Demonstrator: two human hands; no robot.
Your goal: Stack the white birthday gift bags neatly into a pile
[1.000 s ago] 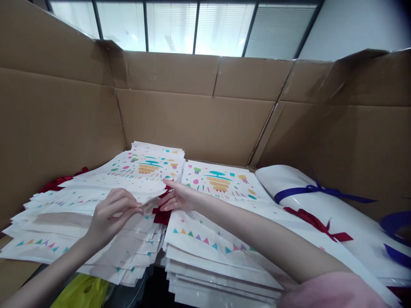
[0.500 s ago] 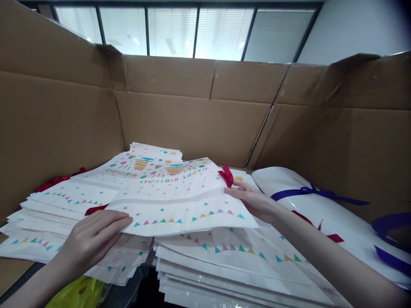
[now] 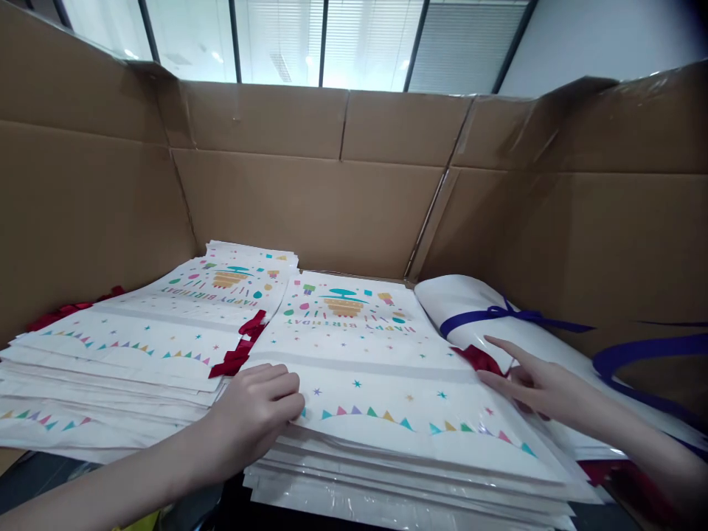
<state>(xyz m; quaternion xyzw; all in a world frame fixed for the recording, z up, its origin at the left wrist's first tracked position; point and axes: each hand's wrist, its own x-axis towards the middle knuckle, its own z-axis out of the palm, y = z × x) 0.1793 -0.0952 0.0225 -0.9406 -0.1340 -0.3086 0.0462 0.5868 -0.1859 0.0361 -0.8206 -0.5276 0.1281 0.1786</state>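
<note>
Two stacks of white "Happy Birthday" printed bags lie flat side by side inside a big cardboard box. My left hand [image 3: 257, 409] rests with curled fingers on the near left edge of the top bag [image 3: 381, 376] of the right stack [image 3: 409, 479]. My right hand [image 3: 531, 383] has its fingers stretched out at that bag's right edge, touching a red ribbon [image 3: 481, 359]. More red ribbon [image 3: 240, 346] pokes out between the right stack and the left stack [image 3: 127, 346].
Cardboard walls [image 3: 310, 199] close in the back and both sides. A rolled white bag tied with blue ribbon [image 3: 498, 313] lies to the right of the stacks. More blue ribbon [image 3: 647, 354] trails at far right. Windows show above the box.
The bag that both hands held lifted over the gap half a second ago now lies flat on top of the right stack. Both hands have shifted right with it.
</note>
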